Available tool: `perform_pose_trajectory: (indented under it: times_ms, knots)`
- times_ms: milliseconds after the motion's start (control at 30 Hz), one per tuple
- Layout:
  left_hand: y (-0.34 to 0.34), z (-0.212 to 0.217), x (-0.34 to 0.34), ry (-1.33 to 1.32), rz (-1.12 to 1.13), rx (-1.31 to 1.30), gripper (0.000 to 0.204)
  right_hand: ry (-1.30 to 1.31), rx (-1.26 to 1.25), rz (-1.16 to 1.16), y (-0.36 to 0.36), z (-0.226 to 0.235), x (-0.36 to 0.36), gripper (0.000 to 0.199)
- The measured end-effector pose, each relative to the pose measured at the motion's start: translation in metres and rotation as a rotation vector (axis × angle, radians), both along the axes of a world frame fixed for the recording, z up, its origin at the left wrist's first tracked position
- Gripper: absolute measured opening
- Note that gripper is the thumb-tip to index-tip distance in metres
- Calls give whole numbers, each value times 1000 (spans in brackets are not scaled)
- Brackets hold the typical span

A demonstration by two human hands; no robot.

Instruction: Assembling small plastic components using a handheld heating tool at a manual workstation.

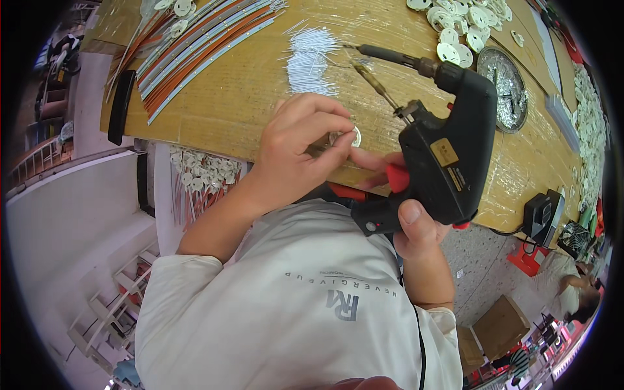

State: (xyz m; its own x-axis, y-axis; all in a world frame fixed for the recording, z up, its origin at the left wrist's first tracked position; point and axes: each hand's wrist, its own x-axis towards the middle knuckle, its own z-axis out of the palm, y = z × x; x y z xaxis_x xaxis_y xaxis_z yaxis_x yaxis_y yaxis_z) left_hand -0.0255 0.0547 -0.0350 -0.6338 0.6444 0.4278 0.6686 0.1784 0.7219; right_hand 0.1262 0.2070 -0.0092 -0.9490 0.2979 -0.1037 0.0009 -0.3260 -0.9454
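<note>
My left hand (302, 133) pinches a small round white disc (356, 136) between thumb and fingertips, just above the near part of the wooden table (247, 104). Part of the disc is hidden by the fingers. In my right hand (419, 231) is a black soldering gun (448, 156), gripped by its handle. A finger of that hand lies by the red trigger (397, 177). The gun's long tip and brass-coloured feed tube (374, 83) point left, over the table beyond the disc. A pile of thin white wires (312, 65) lies beyond my left hand.
Orange and white strips (208, 49) lie at the far left, beside a black bar (121, 107). White discs (461, 29) are heaped at the far right, near a round dish (504, 88). A black box (537, 214) and small fan (574, 238) stand at right.
</note>
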Motion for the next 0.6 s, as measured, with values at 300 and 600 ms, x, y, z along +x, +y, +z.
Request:
perform_pose_trajectory:
  times_ms: [300,600]
  knots:
    - [-4,2,5,-219,-88,43,13,45,54,-63,-7,-17,-9,68]
    - [-6,19,2,-373,-115,-79,5,24,-65,-153,1,-4,-6,68]
